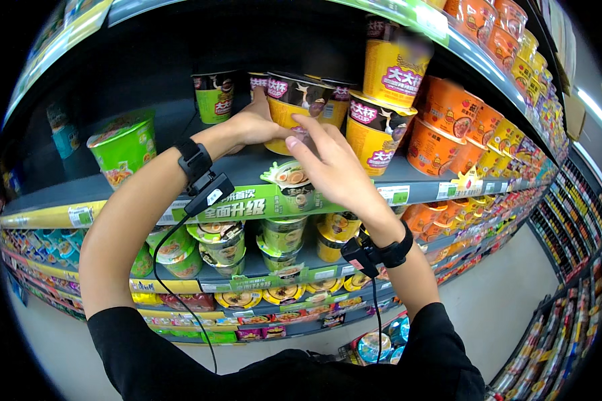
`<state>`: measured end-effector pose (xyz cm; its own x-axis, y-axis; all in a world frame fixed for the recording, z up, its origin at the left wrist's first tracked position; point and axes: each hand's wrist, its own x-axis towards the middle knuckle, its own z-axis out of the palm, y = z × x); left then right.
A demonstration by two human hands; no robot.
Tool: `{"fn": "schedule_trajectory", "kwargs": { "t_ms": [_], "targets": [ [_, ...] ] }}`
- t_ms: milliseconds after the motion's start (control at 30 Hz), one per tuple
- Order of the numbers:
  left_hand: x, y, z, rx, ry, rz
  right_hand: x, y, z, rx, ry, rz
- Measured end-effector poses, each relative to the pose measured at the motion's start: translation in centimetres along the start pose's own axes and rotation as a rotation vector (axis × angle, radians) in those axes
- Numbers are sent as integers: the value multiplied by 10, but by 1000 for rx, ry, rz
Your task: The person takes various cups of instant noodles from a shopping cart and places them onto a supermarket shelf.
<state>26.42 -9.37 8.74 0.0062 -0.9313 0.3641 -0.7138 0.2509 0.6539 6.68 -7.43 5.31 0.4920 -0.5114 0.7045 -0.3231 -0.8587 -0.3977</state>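
A yellow instant-noodle cup (287, 108) with a black upper band stands upright at the shelf front, between my hands. My left hand (253, 123) wraps its left side, the thumb lying across the lower front. My right hand (333, 163) is at its front right, with index finger and thumb over the front; where its other fingers press is partly hidden. Close behind are more yellow cups (336, 108). Just to the right, one yellow cup (394, 70) is stacked on another yellow cup (373, 138). A green-and-black cup (214, 97) sits farther back on the left.
A bright green noodle cup (125, 148) stands near my left forearm. Orange cups (436, 145) fill the shelf at right. A green promotional strip (246, 203) with a cup-shaped card (293, 185) runs along the shelf edge. Below my right arm are blue-lidded cups (373, 346).
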Motion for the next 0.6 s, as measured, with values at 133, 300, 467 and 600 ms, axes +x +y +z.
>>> {"fn": "schedule_trajectory", "kwargs": {
  "t_ms": [133, 300, 467, 600],
  "targets": [
    [10, -4, 9, -38, -96, 69, -8, 3, 1, -45, 42, 46],
    [10, -1, 12, -51, -187, 57, -12, 5, -3, -86, 58, 55],
    [5, -1, 11, -25, -142, 121, -19, 0, -2, -130, 46, 39],
    [-3, 5, 10, -3, -67, 186, -21, 0, -4, -58, 53, 2]
  ]
}}
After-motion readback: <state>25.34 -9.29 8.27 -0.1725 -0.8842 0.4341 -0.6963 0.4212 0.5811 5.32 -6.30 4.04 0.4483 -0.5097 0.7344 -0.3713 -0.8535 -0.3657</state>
